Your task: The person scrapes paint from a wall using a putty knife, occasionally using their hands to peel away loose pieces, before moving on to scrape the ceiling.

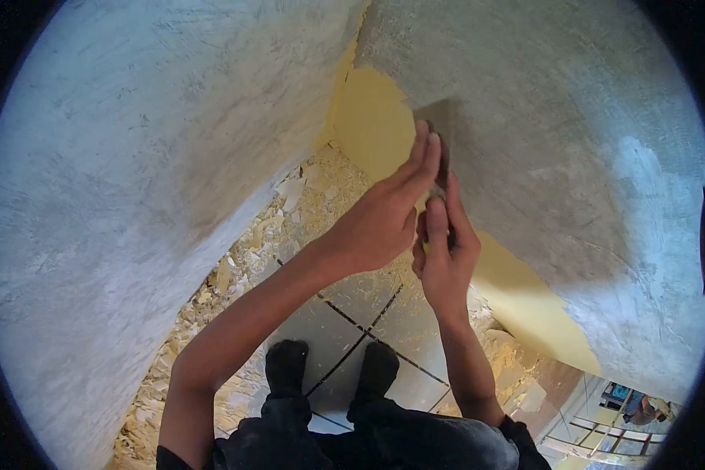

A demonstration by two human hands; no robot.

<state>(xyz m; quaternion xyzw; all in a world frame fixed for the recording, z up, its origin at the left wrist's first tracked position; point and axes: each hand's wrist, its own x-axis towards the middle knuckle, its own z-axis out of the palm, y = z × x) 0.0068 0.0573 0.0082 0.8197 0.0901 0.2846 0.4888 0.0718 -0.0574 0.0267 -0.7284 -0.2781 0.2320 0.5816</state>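
A scraper (444, 160) with a thin dark blade rests against the right-hand wall (540, 149). My right hand (450, 262) is wrapped around its handle, thumb on top. My left hand (388, 211) lies with straight fingers along the blade, near its working edge, and does not wrap round it. Beside the blade is a patch of yellow paint (372, 117) with a ragged border. Another yellow strip (533, 305) runs low along the same wall. Around these, the surface is bare and grey. My palms hide part of the handle.
A second grey wall (133, 180) meets the first in a corner ahead. Paint flakes (211, 313) cover the floor along the wall base. My feet (286, 364) stand on pale tiles (345, 345). Several household items (642, 407) appear at the lower right.
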